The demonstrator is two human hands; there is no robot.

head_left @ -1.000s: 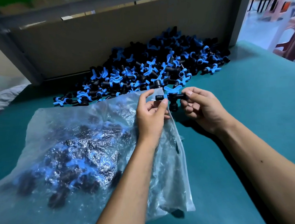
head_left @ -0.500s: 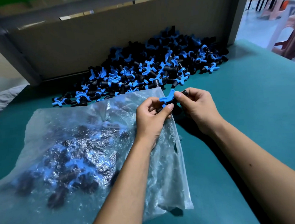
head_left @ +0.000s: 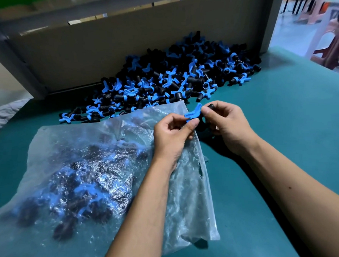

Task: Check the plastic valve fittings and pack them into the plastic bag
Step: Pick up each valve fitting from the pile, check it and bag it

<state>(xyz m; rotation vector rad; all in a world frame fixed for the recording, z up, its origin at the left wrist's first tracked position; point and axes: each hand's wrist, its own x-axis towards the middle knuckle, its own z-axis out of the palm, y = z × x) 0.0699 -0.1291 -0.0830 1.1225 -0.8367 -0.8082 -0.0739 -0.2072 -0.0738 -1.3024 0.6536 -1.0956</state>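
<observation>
1. Our left hand (head_left: 173, 136) and right hand (head_left: 226, 126) both pinch one fitting (head_left: 194, 115) with curled fingers, above the bag's (head_left: 100, 170) far right corner.
2. Its blue handle's long axis runs near-left to far-right, tip up.
3. Black body, blue winged handle; the body is mostly hidden.
4. Half a second ago it looked much the same; a second ago its barrel lay level, left-right.
5. The pile (head_left: 170, 79) lies beyond on the table (head_left: 281, 123).
</observation>
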